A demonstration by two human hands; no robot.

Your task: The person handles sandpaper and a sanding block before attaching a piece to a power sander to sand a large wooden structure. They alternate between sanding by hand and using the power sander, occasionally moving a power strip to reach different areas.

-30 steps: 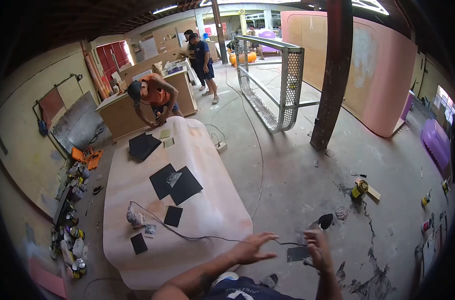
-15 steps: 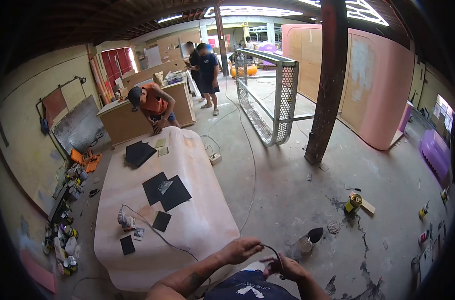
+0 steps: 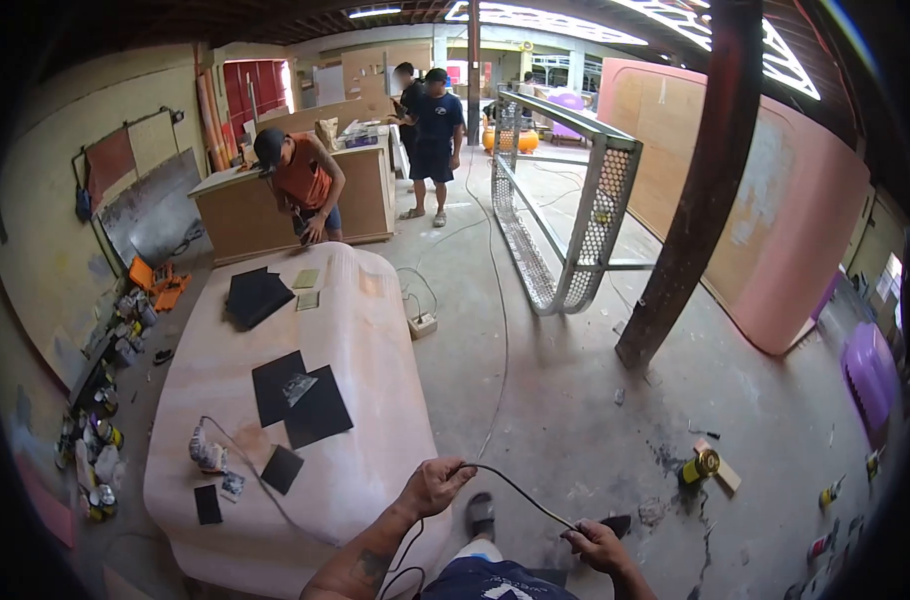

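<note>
My left hand (image 3: 438, 487) is closed on a dark cable (image 3: 520, 487), over the near right edge of the pinkish panel (image 3: 365, 460). Lower right, my right hand (image 3: 597, 548) pinches the same cable, which arcs between both hands; more of it hangs below my left wrist. On the panel lie black sheets (image 3: 318, 407), smaller black squares (image 3: 282, 469) and a corded hand tool (image 3: 207, 450). Its cord runs over the panel toward my left forearm; whether it joins the held cable, I cannot tell.
A person in orange (image 3: 305, 185) bends at the panel's far end. Two people stand farther back. A perforated metal frame (image 3: 585, 235) and dark post (image 3: 690, 210) stand right of centre. A can (image 3: 699, 466) sits on the floor; more cans line the left wall.
My hands have moved apart, my left one to the left, my right one to the right and slightly down, with more cable stretched between them. The view has shifted and a foot now shows.
</note>
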